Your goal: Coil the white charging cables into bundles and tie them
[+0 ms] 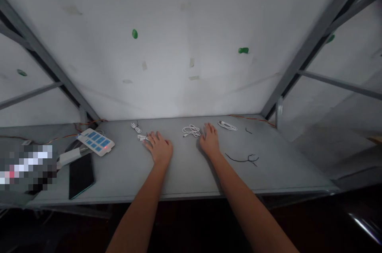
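Observation:
My left hand (159,148) rests on the grey shelf with its fingers spread, the fingertips against a small bundled white cable (142,137) that they partly cover. Another tied white cable (136,127) lies just behind it. My right hand (210,141) is over the shelf, fingers loosely extended, beside a loosely coiled white cable (191,130) on its left. To the right of that hand lies a longer looped white cable (227,125). Several thin black ties (249,159) are spread out nearer the right forearm, and one short black tie (248,130) sits farther back.
A white power strip (97,141) with blue sockets and a red light stands at the left. In front of it are a white plug (70,156) and a dark phone (81,175). Metal posts and a white back wall (185,86) bound the shelf (185,181).

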{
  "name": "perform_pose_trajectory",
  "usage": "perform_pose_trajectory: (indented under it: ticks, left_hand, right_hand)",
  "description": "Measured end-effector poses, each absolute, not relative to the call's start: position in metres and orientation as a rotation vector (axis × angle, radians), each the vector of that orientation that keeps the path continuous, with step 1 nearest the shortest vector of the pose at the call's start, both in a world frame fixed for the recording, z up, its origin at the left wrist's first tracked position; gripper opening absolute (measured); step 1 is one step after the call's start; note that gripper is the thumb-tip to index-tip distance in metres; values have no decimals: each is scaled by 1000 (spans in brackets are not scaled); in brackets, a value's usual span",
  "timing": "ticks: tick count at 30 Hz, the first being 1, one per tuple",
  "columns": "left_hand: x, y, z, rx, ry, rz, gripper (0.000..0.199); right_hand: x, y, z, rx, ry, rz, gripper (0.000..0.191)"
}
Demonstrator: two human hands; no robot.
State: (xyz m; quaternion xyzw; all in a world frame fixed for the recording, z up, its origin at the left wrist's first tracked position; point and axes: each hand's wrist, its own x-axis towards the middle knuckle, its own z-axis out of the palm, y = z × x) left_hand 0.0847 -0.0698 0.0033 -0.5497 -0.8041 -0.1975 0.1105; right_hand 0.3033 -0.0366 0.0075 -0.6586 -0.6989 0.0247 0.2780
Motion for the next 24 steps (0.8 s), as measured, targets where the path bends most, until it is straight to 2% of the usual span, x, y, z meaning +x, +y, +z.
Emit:
perform_pose_trajectory:
  ticks: [4, 8, 13, 15, 18, 21, 24]
  left_hand:
    - [84, -69, 6, -1715, -2375, -536, 55]
    - [85, -67, 6, -1483, -2485, -569, 55]
    - [85, -65, 8, -1661, -2335, -607, 43]
    - [82, -66, 9, -1903, -2254, -624, 37]
    - [76, -66, 7, -2207, -2153, -648, 32]
    - [71, -66, 2, -2334, -2074, -651, 29]
    - [68, -62, -1, -2359, -2082, -675, 22]
  right_hand:
    - [298, -34, 5, -1739, -2099, 134, 61]
    - [297, -39, 5, -1591, -2257, 176, 52]
    - [308, -38, 3, -1282, -2189, 588, 51]
    - [310, -34, -1, -1333, -2033, 691, 53]
    - [305, -28, -6, -1457, -1984, 601, 50]
    - [294, -23, -3, -1560, -2087, 485, 48]
    - [284, -14, 9, -1692, -2152, 580, 56]
